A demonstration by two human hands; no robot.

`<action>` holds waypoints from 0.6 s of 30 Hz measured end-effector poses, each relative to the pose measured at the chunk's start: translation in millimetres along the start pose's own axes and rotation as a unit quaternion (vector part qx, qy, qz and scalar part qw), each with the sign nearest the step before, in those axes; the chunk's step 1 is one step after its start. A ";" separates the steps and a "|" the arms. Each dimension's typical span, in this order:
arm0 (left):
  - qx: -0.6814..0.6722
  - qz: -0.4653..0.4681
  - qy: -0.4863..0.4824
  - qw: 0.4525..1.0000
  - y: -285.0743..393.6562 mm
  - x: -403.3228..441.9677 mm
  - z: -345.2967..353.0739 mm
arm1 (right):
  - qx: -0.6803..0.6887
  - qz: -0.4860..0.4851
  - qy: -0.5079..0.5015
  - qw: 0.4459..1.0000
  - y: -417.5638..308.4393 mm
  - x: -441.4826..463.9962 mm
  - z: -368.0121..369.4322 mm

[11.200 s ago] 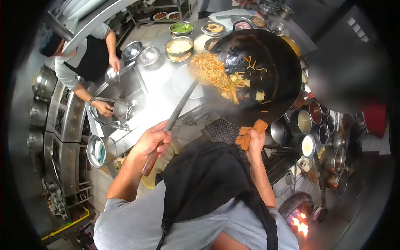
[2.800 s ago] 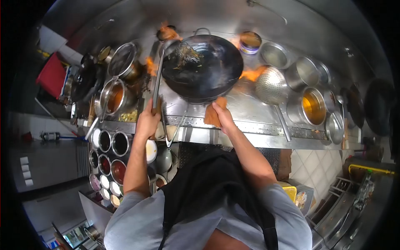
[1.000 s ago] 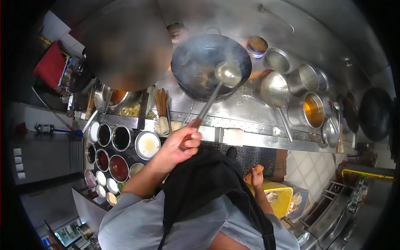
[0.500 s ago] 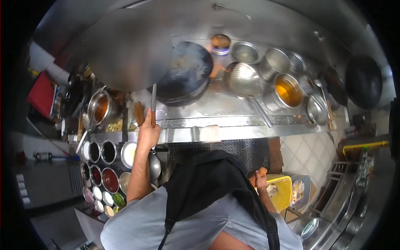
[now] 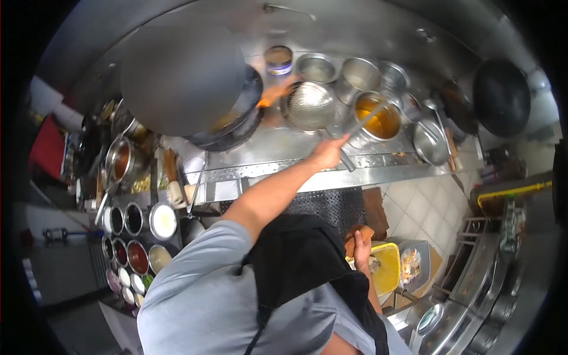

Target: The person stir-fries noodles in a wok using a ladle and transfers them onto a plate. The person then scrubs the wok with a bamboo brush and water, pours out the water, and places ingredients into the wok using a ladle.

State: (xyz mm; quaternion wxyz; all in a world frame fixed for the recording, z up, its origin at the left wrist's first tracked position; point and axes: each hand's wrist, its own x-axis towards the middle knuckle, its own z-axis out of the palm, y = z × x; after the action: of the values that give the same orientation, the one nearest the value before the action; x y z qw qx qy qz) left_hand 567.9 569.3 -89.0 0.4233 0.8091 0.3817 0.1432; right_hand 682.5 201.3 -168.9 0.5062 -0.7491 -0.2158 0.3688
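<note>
My left hand [image 5: 327, 155] is stretched forward across the stove edge, closed on a long-handled ladle [image 5: 368, 119]. The ladle's shaft reaches up and right over a steel pot of orange liquid [image 5: 378, 121]; its bowl is blurred. A perforated strainer [image 5: 309, 106] rests left of that pot, its handle passing close by my left hand. Low at the right, beside my apron, my right hand [image 5: 362, 253] grips a folded orange cloth [image 5: 358, 236]. The black wok [image 5: 251, 97] sits on the burner, largely covered by a grey blurred disc.
Flame shows between wok and strainer. Steel pots [image 5: 361, 74] and a tin [image 5: 278, 61] line the back. Sauce containers [image 5: 137, 257] stand lower left. A yellow bin [image 5: 387, 269] is near my right hand; a metal counter edge [image 5: 378, 176] runs across the front.
My left hand has swung with the ladle from beside the wok rightward to the pot of orange liquid. The view has shifted right. My right hand still holds the cloth down low.
</note>
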 end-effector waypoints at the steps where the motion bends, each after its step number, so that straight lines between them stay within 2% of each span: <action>1: 0.002 -0.004 0.002 1.000 -0.8 4.5 10.4 | 0.012 -0.002 -0.012 1.000 -9.1 -2.7 8.3; 2: -0.034 0.047 0.057 0.997 -25.5 15.2 37.5 | 0.025 -0.004 -0.022 0.999 -17.7 -4.9 18.3; 5: -0.009 0.042 0.012 0.999 -16.4 -21.5 7.0 | 0.032 -0.018 -0.053 0.998 -18.0 4.6 44.0; 7: -0.050 0.100 0.063 0.992 -51.7 -70.0 -21.9 | 0.031 -0.021 -0.085 0.996 -41.9 1.0 68.3; 9: -0.180 -0.043 0.092 0.978 -144.5 -120.8 -41.3 | 0.032 -0.029 -0.122 0.992 -65.7 3.6 97.9; 10: -0.116 -0.105 0.157 0.975 -181.8 -157.4 -71.3 | 0.024 -0.030 -0.136 0.990 -76.5 6.2 114.7; 11: 0.003 -0.143 0.225 0.964 -250.0 -193.4 -94.1 | 0.017 -0.032 -0.149 0.988 -84.7 9.3 135.0; 13: 0.126 -0.328 0.296 0.888 -303.6 -274.0 -169.2 | 0.028 -0.040 -0.194 0.980 -92.4 25.2 181.9; 14: 0.373 -0.276 0.262 0.847 -402.1 -321.5 -181.2 | 0.044 -0.038 -0.217 0.974 -95.6 35.4 209.2; 16: 0.258 -0.524 0.233 0.778 -344.4 -345.3 -237.3 | 0.052 0.052 -0.239 0.968 -132.9 36.6 275.7; 17: 0.254 -0.526 0.217 0.782 -377.0 -360.5 -237.2 | 0.111 0.082 -0.262 0.955 -142.7 39.3 314.8; 18: 0.186 -0.557 0.165 0.792 -381.6 -364.8 -243.6 | 0.150 0.101 -0.298 0.937 -151.6 41.4 353.3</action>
State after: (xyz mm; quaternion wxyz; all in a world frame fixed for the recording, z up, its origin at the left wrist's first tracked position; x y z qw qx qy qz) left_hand -0.3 573.7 -212.4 0.2020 0.4833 0.8497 -0.0602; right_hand 444.0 501.6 -119.7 0.4855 -0.5383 -0.2222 0.6520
